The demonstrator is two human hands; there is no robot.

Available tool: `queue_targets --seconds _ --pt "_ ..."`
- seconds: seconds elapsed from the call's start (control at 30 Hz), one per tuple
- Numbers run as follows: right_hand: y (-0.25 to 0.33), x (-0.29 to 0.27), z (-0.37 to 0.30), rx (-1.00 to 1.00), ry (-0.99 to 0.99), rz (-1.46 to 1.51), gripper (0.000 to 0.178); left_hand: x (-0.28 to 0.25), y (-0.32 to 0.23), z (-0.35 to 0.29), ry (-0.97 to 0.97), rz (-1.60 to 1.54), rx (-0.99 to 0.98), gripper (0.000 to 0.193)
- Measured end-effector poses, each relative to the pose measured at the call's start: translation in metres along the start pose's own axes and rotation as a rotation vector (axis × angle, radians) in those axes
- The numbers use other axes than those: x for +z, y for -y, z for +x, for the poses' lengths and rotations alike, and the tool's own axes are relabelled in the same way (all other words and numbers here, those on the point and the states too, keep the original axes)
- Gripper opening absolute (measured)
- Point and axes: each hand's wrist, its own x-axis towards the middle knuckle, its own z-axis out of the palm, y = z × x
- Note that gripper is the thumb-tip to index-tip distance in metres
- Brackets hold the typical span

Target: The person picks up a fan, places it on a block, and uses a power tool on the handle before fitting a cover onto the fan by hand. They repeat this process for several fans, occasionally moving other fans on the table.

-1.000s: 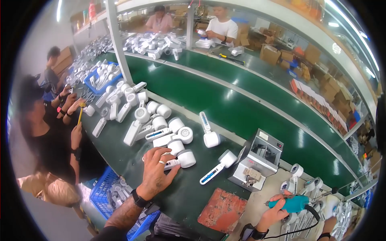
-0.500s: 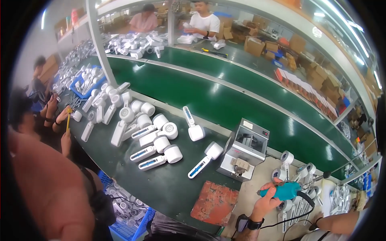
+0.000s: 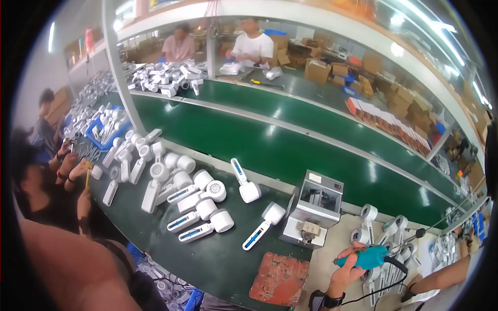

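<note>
Teal, barrel-shaped electric screwdriver (image 3: 371,257) with a black cord (image 3: 402,267): located at the right-hand side, above the pale bench section (image 3: 324,259) beyond the grey, box-shaped metal machine (image 3: 314,205). The right hand (image 3: 345,271) has its fingers wrapped around the tool near the nose, which points left. I find no contact between the nose and any workpiece. The left hand does not appear, so its grip cannot be told; a blurred bare arm (image 3: 78,259) fills the lower left.

Progress, as judged from the layout: five white plastic handheld fans with round heads (image 3: 222,221) lie apart or loosely grouped on the dark green tabletop (image 3: 223,267), blue strips showing along their handles. Those appear to await attention. Behind them lies a heap of similar white units (image 3: 158,171). To the right, beside the tool, further white round-headed units (image 3: 368,213) are grouped together; these may be dealt with already, but I cannot confirm it. A worn, red rectangular plate (image 3: 279,280) lies near the table edge with no fan on it.

Markings: the machine carries a pale label on its top and small reddish lettering on its front, neither legible. I can read no writing on the fans or the tool.
</note>
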Motion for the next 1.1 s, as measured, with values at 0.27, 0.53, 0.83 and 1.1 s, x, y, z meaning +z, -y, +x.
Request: queue_targets --seconds 0.27,0.53,0.83,1.1 --pt "0.0 -0.006 0.015 -0.018 0.001 -0.011 0.046 -0.001 -0.021 -0.01 0.238 0.0 -0.221 0.054" --pt "0.006 -0.009 0.0 -0.003 0.019 -0.009 0.048 -0.015 -0.014 -0.01 0.347 -0.066 -0.269 0.054" --pt "0.062 -0.04 -0.002 0.058 0.037 -0.091 0.049 0.062 -0.067 -0.054 0.475 -0.353 -0.76 0.054" --pt "0.077 -0.077 -0.022 0.07 0.018 0.026 0.057 0.208 -0.178 -0.15 0.846 -0.914 -1.08 0.034"
